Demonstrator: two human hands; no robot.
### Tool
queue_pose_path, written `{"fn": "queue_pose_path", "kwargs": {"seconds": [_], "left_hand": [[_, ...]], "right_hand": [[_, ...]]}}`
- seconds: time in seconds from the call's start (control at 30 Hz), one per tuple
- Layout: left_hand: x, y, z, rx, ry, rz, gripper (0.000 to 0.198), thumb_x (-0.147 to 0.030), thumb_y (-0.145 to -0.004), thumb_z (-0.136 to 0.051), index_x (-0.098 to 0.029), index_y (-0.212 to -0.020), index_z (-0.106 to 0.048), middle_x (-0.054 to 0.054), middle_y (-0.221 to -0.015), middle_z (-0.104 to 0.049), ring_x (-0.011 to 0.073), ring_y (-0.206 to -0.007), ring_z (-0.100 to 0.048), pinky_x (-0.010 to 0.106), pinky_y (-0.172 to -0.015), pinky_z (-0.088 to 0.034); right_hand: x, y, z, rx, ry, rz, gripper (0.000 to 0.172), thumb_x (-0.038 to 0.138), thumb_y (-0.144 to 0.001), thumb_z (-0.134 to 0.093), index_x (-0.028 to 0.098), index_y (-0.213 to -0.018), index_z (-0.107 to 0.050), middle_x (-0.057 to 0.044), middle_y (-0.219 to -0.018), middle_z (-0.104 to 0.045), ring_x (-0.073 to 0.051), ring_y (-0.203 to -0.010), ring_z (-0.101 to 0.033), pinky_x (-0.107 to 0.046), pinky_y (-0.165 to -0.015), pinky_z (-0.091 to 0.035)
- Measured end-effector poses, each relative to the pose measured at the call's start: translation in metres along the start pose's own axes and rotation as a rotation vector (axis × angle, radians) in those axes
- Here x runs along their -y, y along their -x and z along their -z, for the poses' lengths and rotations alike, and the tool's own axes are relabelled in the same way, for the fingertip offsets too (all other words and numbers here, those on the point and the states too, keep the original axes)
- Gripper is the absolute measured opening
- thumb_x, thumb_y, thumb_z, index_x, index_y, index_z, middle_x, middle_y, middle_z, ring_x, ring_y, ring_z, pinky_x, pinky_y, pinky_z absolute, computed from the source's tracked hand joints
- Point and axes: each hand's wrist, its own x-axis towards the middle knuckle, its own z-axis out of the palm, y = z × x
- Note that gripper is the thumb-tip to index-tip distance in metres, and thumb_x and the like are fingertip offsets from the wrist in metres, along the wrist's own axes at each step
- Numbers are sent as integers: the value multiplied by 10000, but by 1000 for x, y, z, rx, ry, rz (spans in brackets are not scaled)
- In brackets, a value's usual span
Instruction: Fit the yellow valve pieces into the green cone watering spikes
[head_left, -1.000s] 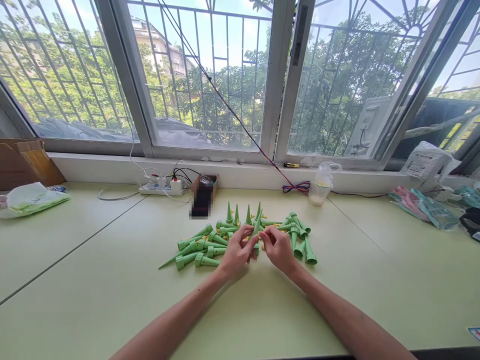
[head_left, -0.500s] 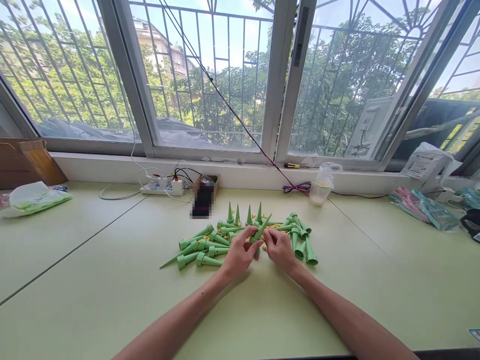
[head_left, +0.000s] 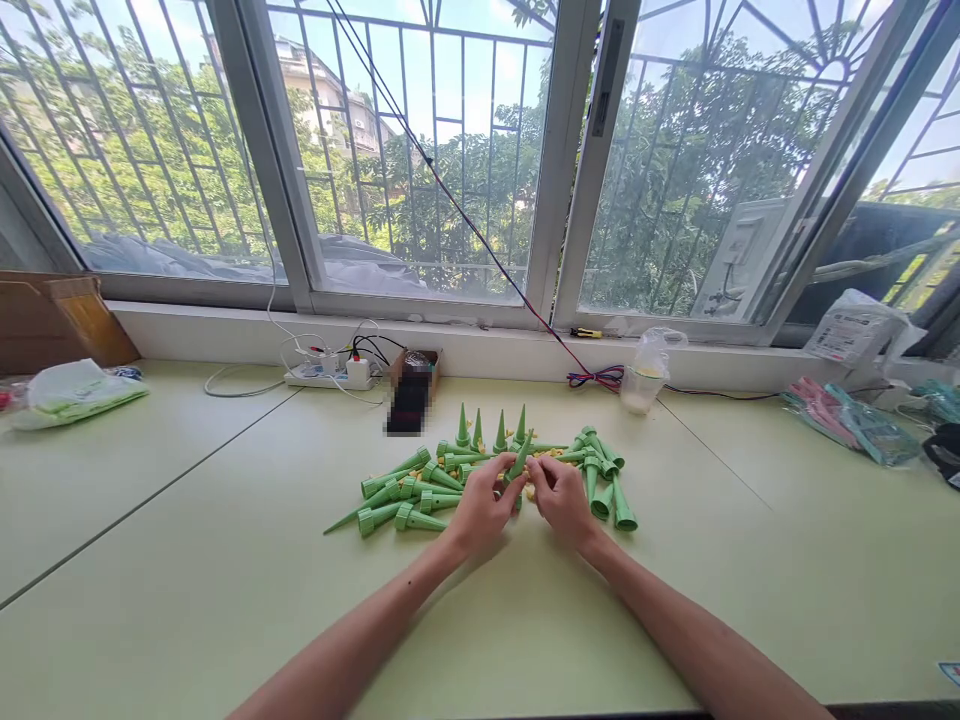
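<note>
- Left hand (head_left: 481, 505) clamped on a green, tapered plastic spike (head_left: 520, 460), tip up.
- Right hand (head_left: 562, 500) curled just right of that spike; I cannot tell whether it grips anything.
- More ribbed-collared green plastic cones (head_left: 409, 517) lie left of that spike.

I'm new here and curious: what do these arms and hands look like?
They are a person's: the left hand and right hand are bare, with no gloves or rings visible. The left forearm and right forearm show no sleeve, watch or bracelet; a small dark spot marks the left one.
</note>
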Motion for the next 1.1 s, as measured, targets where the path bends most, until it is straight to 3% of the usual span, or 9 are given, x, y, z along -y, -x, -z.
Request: {"fn": "queue_pose_path", "kwargs": {"seconds": [0.1,0.3,0.4,0.53,0.7,1.1], "left_hand": [[-1,-1,0,10,6,15,263,-422,-873,-530,-164,-874,-579,10,-719,-585,98,-481,-519,210,-457,-403],[-6,-3,1,-46,75,82,329,-480,-853,-543,-165,-760,-574,-35,-513,-485,89,-403,-425,202,-386,-321],[-7,-5,3,-57,147,139,356,-505,-837,-552,-166,-732,-564,-54,-461,-430,82,-362,-386,199,-351,-274],[-4,-8,6,-62,241,225,374,-522,-831,-549,-160,-738,-555,-60,-467,-407,77,-350,-384,189,-332,-242],[0,-9,8,-86,373,288,397,-532,-790,-598,-148,-704,-542,-52,-521,-420,60,-373,-388,173,-332,-250],[1,-8,7,-110,374,297,404,-534,-795,-590,-165,-679,-471,-90,-530,-308,26,-322,-319,159,-306,-197]], "right_hand": [[0,0,0,-12,7,0,419,418,-945,-439,189,-595,-452,40,-506,-423,-100,-467,-369,-229,-472,-290],[1,0,2,10,-83,-39,339,429,-946,-453,184,-728,-542,38,-489,-484,-110,-427,-439,-227,-443,-338],[3,0,3,56,-128,-9,249,406,-932,-490,179,-876,-577,1,-624,-590,-120,-481,-515,-228,-465,-393],[3,0,3,117,-92,45,259,391,-920,-514,165,-1003,-610,-57,-785,-657,-139,-553,-563,-245,-501,-437],[0,0,3,142,-50,102,253,379,-922,-521,165,-985,-640,-72,-839,-672,-146,-589,-564,-251,-525,-439],[-1,2,2,185,49,222,217,304,-944,-485,184,-803,-599,-14,-672,-580,-148,-588,-502,-252,-577,-385]]}}
